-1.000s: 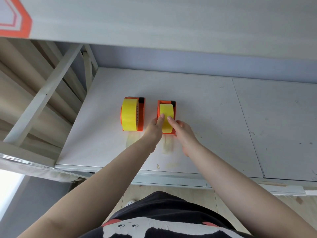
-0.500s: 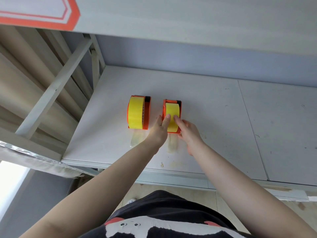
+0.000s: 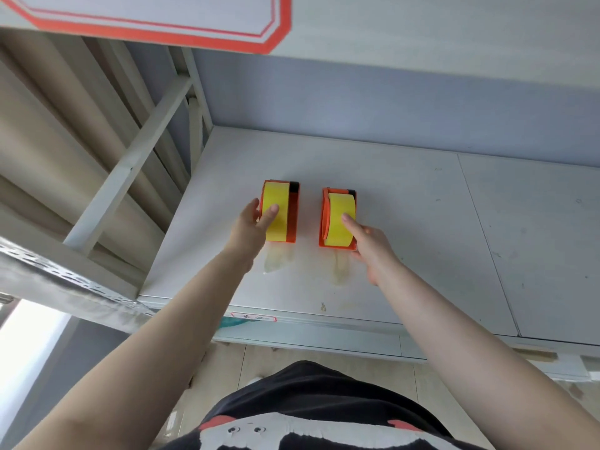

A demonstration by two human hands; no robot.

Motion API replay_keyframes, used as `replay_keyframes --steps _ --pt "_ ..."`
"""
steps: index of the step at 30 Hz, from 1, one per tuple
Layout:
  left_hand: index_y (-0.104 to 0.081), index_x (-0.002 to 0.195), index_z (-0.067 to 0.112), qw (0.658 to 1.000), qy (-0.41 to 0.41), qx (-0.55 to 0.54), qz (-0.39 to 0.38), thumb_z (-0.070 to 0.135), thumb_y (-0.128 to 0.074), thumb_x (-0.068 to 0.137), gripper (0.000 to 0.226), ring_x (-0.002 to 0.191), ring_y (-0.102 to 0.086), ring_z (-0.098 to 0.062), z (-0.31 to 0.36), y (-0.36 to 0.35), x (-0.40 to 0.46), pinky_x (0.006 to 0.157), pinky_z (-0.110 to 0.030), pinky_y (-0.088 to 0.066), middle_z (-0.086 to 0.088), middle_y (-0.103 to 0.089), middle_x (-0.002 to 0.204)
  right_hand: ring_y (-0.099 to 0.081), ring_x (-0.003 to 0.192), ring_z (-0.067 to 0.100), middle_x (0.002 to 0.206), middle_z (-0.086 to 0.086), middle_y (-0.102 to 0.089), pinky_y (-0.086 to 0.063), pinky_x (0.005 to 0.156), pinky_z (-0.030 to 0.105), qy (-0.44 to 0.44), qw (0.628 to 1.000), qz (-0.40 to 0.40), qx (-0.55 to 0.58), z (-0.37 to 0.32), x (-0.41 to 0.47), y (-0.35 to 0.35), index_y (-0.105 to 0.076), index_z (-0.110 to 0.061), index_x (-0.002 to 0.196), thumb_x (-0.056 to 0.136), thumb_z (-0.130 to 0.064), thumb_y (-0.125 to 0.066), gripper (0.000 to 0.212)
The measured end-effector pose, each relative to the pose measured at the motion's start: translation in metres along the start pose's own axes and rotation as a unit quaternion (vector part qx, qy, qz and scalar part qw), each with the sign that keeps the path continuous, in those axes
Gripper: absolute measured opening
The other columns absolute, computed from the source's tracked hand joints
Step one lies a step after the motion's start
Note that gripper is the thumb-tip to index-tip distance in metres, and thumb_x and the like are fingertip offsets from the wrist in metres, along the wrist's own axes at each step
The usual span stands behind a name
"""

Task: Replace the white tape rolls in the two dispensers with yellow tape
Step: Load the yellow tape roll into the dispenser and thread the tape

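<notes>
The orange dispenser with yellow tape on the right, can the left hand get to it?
Probably yes: the left hand rests on the neighbouring left orange dispenser, and only bare shelf separates the two.

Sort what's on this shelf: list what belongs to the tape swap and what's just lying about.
Belongs to the job:
- left orange plastic dispenser holding a yellow tape roll, left hand on it
- right orange plastic dispenser holding a yellow tape roll, right hand on it

Just lying about:
- yellowish stains on the white shelf board
- red-bordered label on the shelf edge
</notes>
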State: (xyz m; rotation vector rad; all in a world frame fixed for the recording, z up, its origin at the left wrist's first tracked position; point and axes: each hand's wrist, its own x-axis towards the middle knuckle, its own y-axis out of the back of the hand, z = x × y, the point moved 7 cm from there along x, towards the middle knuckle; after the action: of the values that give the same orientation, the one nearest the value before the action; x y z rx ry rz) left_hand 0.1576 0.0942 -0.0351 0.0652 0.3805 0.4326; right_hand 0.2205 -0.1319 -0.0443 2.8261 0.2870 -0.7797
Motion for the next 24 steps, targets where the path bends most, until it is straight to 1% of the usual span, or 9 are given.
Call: replay_keyframes --steps 2,5,9,12,14,17,19,21,24 --pt "-0.052 0.13 0.009 0.999 -0.025 -0.006 -0.034 0.037 -0.054 0.094 0.045 0.1 -0.06 -0.018 0.001 -0.004 0.002 0.09 -0.032 -0.043 -0.005 -0.066 0.114 -0.063 0.111 0.023 0.111 0.005 -0.07 -0.043 0.106 0.041 -0.004 1.0 -0.001 0.002 0.0 0.001 0.0 -0.066 -0.02 0.089 0.07 -0.06 -0.071 0.045" --pt "-0.056 0.114 0.013 0.997 -0.042 -0.019 -0.054 0.027 -0.047 0.099 0.022 0.084 -0.06 -0.01 0.005 -0.006 0.002 0.076 -0.025 -0.043 0.005 -0.065 0.093 -0.063 0.113 0.022 0.115 0.007 -0.07 -0.045 0.102 0.035 -0.007 1.0 0.0 0.011 0.0 0.002 0.0 -0.065 -0.017 0.104 0.077 -0.052 -0.07 0.045" --pt "-0.056 0.118 0.014 0.996 -0.038 -0.009 -0.077 0.028 -0.045 0.1 0.025 0.088 -0.061 -0.012 0.004 -0.003 0.003 0.073 -0.021 -0.045 0.003 -0.066 0.098 -0.062 0.112 0.02 0.116 0.005 -0.069 -0.047 0.099 0.034 -0.013 1.0 0.009 0.008 0.0 -0.002 0.0 -0.064 -0.013 0.115 0.074 -0.056 -0.07 0.06" --pt "-0.054 0.122 0.011 0.995 -0.038 -0.003 -0.089 0.028 -0.044 0.1 0.029 0.084 -0.06 -0.007 0.005 -0.003 0.003 0.064 -0.012 -0.045 0.001 -0.065 0.1 -0.062 0.112 0.02 0.118 0.004 -0.069 -0.048 0.099 0.036 -0.016 1.0 0.007 0.005 -0.002 -0.005 -0.001 -0.063 -0.014 0.119 0.066 -0.063 -0.071 0.073" --pt "-0.053 0.124 0.01 0.995 -0.032 -0.001 -0.099 0.028 -0.044 0.1 0.032 0.084 -0.06 -0.008 0.007 -0.004 0.002 0.066 -0.014 -0.045 -0.002 -0.064 0.104 -0.062 0.112 0.021 0.118 0.003 -0.069 -0.047 0.1 0.038 -0.017 1.0 0.01 0.004 -0.001 -0.005 -0.001 -0.062 -0.014 0.119 0.062 -0.065 -0.071 0.077" --pt "-0.053 0.126 0.012 0.995 -0.024 0.004 -0.1 0.031 -0.045 0.099 0.034 0.092 -0.06 -0.015 0.008 -0.001 0.002 0.071 -0.02 -0.044 -0.003 -0.063 0.109 -0.061 0.115 0.021 0.12 0.004 -0.068 -0.047 0.101 0.04 -0.009 1.0 0.008 0.01 -0.001 -0.004 -0.003 -0.061 -0.014 0.123 0.067 -0.062 -0.071 0.074" --pt "-0.053 0.126 0.012 0.994 -0.023 0.004 -0.103 0.033 -0.046 0.099 0.035 0.093 -0.059 -0.015 0.008 0.0 0.002 0.071 -0.021 -0.044 -0.003 -0.063 0.111 -0.06 0.116 0.02 0.122 0.004 -0.067 -0.048 0.1 0.039 -0.009 1.0 0.007 0.012 -0.001 -0.006 -0.004 -0.06 -0.015 0.125 0.063 -0.064 -0.071 0.08" --pt "-0.052 0.125 0.013 0.995 -0.022 0.009 -0.101 0.034 -0.047 0.098 0.035 0.093 -0.059 -0.014 0.007 0.001 0.001 0.071 -0.021 -0.043 -0.002 -0.063 0.11 -0.061 0.115 0.02 0.121 0.004 -0.067 -0.047 0.1 0.038 0.0 1.0 0.004 0.008 -0.003 -0.01 -0.006 -0.059 -0.015 0.126 0.072 -0.06 -0.068 0.071" --pt "-0.049 0.132 0.012 0.995 -0.015 0.017 -0.099 0.04 -0.05 0.096 0.046 0.11 -0.057 -0.023 0.005 0.004 0.002 0.083 -0.027 -0.044 -0.004 -0.062 0.12 -0.061 0.114 0.02 0.119 0.005 -0.068 -0.045 0.103 0.041 0.012 1.0 0.014 0.006 -0.004 -0.013 -0.005 -0.06 -0.015 0.124 0.081 -0.053 -0.064 0.058"
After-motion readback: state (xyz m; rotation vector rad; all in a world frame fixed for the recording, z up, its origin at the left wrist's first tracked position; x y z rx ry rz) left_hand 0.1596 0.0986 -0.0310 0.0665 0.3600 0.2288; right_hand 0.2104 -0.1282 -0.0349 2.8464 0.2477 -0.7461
